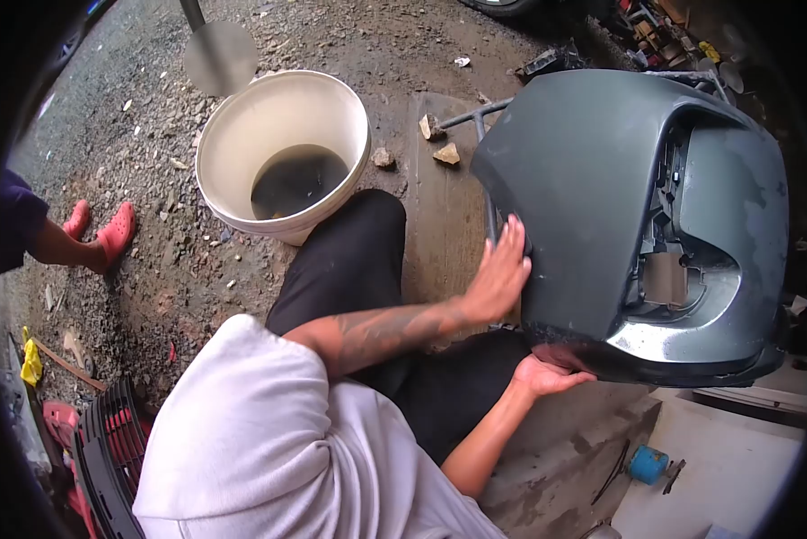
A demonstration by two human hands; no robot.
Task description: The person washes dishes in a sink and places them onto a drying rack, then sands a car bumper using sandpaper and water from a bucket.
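Observation:
A large dark grey-green car bumper (583, 180) rests on a metal stand (480, 117) at the right. My left hand (500, 274) lies against its near edge with the fingers stretched out. Lower down, my right hand (547, 377) touches the bumper's bottom edge, palm up and fingers extended; part of this hand is hidden by the edge. An opening in the bumper shows black inner parts and a brown piece (665, 278). The surface has glossy, wet-looking patches.
A white bucket (210, 171) with dark liquid stands by my knee. Stones (446, 154) lie near the stand. Another person's feet in red clogs (116, 235) are at the left. A black grille (107, 449) is at bottom left, a blue can (648, 464) at lower right.

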